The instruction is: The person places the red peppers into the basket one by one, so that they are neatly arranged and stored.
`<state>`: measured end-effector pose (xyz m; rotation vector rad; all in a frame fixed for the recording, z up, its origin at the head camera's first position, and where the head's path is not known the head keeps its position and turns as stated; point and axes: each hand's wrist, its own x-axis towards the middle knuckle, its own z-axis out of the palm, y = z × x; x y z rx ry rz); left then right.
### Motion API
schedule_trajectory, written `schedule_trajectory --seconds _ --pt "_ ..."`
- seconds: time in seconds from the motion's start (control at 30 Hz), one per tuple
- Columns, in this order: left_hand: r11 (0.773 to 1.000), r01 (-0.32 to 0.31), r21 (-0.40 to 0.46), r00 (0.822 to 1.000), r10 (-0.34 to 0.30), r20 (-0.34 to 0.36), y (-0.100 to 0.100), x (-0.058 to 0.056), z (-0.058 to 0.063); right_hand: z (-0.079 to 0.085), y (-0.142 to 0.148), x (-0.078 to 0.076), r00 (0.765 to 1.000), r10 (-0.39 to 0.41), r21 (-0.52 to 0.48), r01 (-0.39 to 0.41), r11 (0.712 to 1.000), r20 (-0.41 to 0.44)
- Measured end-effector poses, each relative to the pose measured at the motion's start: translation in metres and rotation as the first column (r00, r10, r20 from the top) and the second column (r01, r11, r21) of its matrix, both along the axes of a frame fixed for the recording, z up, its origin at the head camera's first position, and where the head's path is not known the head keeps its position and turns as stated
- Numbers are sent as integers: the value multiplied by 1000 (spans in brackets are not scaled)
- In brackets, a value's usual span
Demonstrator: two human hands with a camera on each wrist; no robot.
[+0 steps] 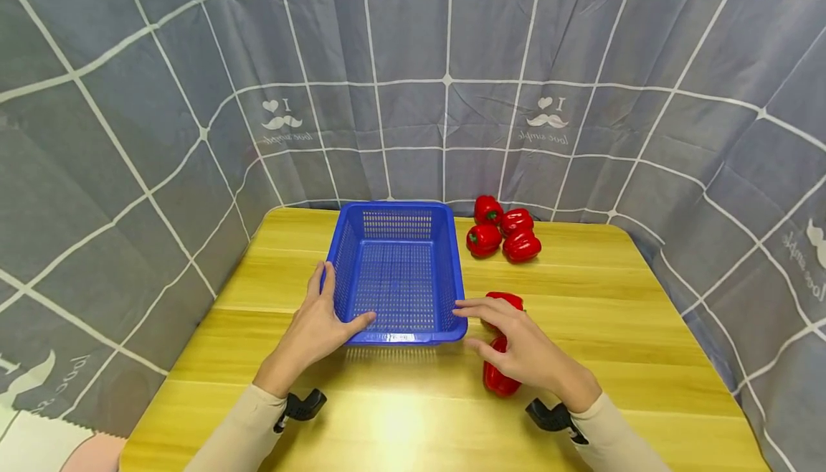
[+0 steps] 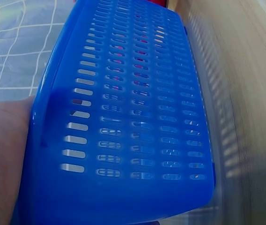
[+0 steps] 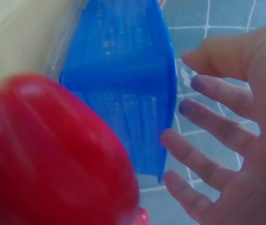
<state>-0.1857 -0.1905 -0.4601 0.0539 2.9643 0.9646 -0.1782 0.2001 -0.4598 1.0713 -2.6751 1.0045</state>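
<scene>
A blue plastic basket [image 1: 396, 264] with slotted walls stands on the wooden table, nothing inside it. My left hand [image 1: 316, 328] grips its near left corner, thumb over the near rim and fingers along the left side. In the left wrist view the slotted wall of the basket [image 2: 123, 192] fills the middle. My right hand [image 1: 516, 343] is spread beside the near right corner, fingertips close to the rim; whether they touch is unclear. Below that hand lie two red bell peppers, one nearer [image 1: 500, 380] and one farther [image 1: 506, 299], both partly hidden. A red pepper [image 3: 53, 154] looms large in the right wrist view.
Several more red bell peppers [image 1: 503, 232] lie clustered beyond the basket's far right side. A grey curtain with white grid lines [image 1: 413, 113] surrounds the back and sides of the table [image 1: 613, 300]. Black camera mounts [image 1: 306, 406] sit at both wrists.
</scene>
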Motion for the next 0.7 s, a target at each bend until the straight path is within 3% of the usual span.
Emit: schedule_trajectory --seconds 0.17,0.43,0.7 --pt "1000 4 -11 1000 -4 7 0 0 -2 3 16 -2 999 -20 -12 19 1000 -27" --pt "1000 3 -14 1000 -3 16 -1 2 -2 -3 57 0 995 -75 84 70 994 63" --pt "1000 8 -18 1000 -8 2 -1 -1 -1 -13 84 -1 994 -34 112 22 993 102"
